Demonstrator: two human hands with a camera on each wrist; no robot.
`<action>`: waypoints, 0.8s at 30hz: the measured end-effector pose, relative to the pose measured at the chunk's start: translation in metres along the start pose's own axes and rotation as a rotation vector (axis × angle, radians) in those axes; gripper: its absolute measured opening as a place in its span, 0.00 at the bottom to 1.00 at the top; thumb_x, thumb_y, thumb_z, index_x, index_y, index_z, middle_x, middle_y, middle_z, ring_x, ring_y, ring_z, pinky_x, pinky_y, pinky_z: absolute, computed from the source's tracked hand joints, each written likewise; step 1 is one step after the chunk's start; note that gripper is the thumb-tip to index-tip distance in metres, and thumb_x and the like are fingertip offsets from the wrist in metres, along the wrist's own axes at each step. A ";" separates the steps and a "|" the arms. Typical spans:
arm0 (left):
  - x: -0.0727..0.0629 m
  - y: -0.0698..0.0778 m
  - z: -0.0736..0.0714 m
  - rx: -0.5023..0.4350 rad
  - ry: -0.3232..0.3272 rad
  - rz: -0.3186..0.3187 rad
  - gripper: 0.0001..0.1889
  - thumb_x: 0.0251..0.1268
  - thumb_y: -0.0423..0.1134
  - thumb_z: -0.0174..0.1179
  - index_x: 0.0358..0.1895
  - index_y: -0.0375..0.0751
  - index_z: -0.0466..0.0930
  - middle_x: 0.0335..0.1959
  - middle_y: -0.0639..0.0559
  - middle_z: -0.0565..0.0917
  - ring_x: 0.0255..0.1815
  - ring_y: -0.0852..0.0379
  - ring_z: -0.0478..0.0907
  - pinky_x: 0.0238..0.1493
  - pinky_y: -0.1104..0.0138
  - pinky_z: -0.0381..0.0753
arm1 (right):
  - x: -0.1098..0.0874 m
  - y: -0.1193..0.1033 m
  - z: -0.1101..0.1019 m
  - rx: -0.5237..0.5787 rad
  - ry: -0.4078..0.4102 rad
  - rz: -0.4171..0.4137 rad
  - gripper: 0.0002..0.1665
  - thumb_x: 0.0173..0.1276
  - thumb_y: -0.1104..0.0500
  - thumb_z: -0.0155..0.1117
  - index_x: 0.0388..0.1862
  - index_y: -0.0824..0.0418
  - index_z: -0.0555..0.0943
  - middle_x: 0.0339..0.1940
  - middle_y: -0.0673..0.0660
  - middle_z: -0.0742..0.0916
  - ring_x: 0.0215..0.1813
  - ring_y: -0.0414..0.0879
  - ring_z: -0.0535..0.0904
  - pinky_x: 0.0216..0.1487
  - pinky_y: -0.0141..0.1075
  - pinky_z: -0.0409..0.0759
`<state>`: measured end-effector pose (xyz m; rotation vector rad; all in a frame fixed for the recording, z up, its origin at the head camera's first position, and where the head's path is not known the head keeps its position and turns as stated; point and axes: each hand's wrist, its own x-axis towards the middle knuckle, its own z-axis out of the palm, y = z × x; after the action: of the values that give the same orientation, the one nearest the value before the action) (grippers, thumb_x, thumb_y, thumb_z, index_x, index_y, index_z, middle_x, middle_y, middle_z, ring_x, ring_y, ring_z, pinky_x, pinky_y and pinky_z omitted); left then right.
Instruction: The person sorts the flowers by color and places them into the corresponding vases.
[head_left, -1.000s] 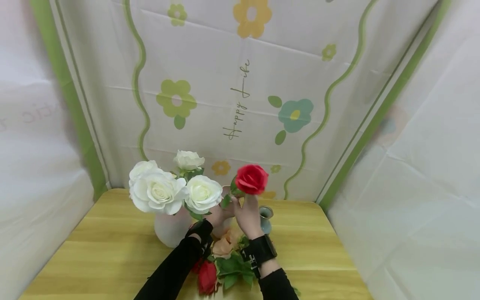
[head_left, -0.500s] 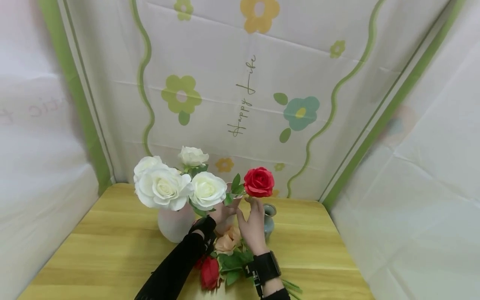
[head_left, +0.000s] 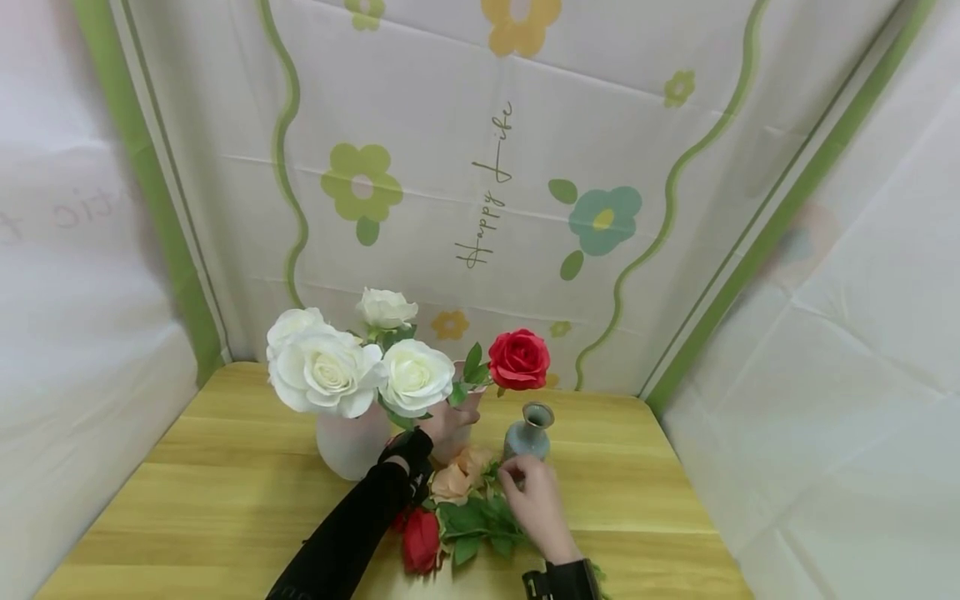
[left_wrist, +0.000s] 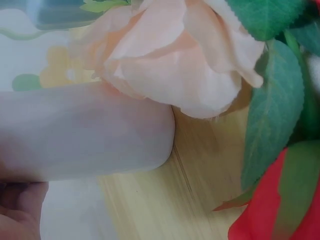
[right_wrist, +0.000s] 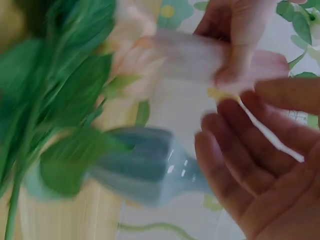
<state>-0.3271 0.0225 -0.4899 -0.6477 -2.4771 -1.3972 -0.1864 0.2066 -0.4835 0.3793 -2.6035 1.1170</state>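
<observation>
My left hand (head_left: 447,423) grips a slim pink-and-white vase (left_wrist: 90,130), its thumb across the side in the right wrist view. A red rose (head_left: 519,360) leans rightward out of this vase's mouth, with green leaves on its stem. My right hand (head_left: 536,504) holds nothing; its fingers are loosely bent, above the lying flowers and just in front of a small blue-grey vase (head_left: 527,435). Beneath it lie peach roses (head_left: 459,479), a red rose (head_left: 422,542) and green leaves (head_left: 480,521) on the table. In the right wrist view its palm (right_wrist: 285,200) shows.
A round white vase (head_left: 348,446) with several white roses (head_left: 330,375) stands left of the slim vase. The wooden table (head_left: 210,517) is backed by a printed fabric curtain (head_left: 450,167), with white fabric sides left and right.
My right hand has drawn away from beneath the upright red rose, moving toward me and down over the lying flowers. The left hand stays on the slim vase. The head view has shifted slightly.
</observation>
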 end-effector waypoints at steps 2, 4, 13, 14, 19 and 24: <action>0.000 -0.001 0.000 -0.023 -0.003 -0.012 0.46 0.51 0.37 0.76 0.73 0.36 0.61 0.69 0.36 0.66 0.69 0.37 0.61 0.66 0.44 0.63 | -0.006 0.002 -0.002 -0.058 -0.075 0.012 0.05 0.69 0.64 0.64 0.35 0.56 0.84 0.32 0.46 0.83 0.34 0.37 0.78 0.33 0.33 0.78; 0.000 -0.002 -0.001 -0.046 -0.001 -0.025 0.46 0.51 0.36 0.75 0.73 0.35 0.60 0.70 0.35 0.65 0.70 0.37 0.61 0.66 0.44 0.63 | -0.012 0.004 -0.002 -0.108 -0.142 0.007 0.03 0.68 0.63 0.66 0.35 0.56 0.84 0.31 0.44 0.82 0.33 0.35 0.77 0.32 0.33 0.78; -0.001 -0.005 -0.003 -0.055 0.017 -0.039 0.46 0.49 0.36 0.75 0.73 0.37 0.61 0.70 0.35 0.63 0.70 0.36 0.59 0.66 0.42 0.61 | -0.031 0.014 0.022 -0.326 -0.226 -0.049 0.09 0.54 0.64 0.77 0.26 0.52 0.84 0.26 0.43 0.79 0.30 0.38 0.76 0.28 0.35 0.77; -0.002 -0.005 -0.003 -0.043 0.021 -0.050 0.46 0.49 0.37 0.76 0.73 0.38 0.61 0.70 0.36 0.64 0.70 0.37 0.59 0.66 0.43 0.61 | -0.031 0.015 0.025 -0.336 -0.220 -0.055 0.10 0.52 0.65 0.78 0.26 0.53 0.84 0.26 0.43 0.80 0.30 0.39 0.77 0.28 0.35 0.77; -0.001 -0.004 0.000 0.005 0.020 -0.047 0.46 0.50 0.40 0.76 0.73 0.40 0.62 0.70 0.38 0.65 0.70 0.38 0.61 0.65 0.44 0.63 | -0.036 0.021 0.033 -0.345 -0.207 -0.097 0.12 0.48 0.71 0.76 0.26 0.55 0.86 0.26 0.47 0.83 0.30 0.41 0.79 0.29 0.36 0.79; -0.003 0.000 0.000 -0.027 0.016 -0.035 0.46 0.50 0.38 0.76 0.73 0.38 0.62 0.70 0.36 0.64 0.70 0.36 0.60 0.65 0.43 0.62 | -0.038 0.026 0.035 -0.338 -0.209 -0.094 0.17 0.46 0.77 0.69 0.25 0.55 0.86 0.25 0.47 0.82 0.29 0.42 0.80 0.27 0.35 0.79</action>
<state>-0.3248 0.0212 -0.4912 -0.5988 -2.4734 -1.4450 -0.1658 0.2025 -0.5372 0.5585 -2.8531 0.6179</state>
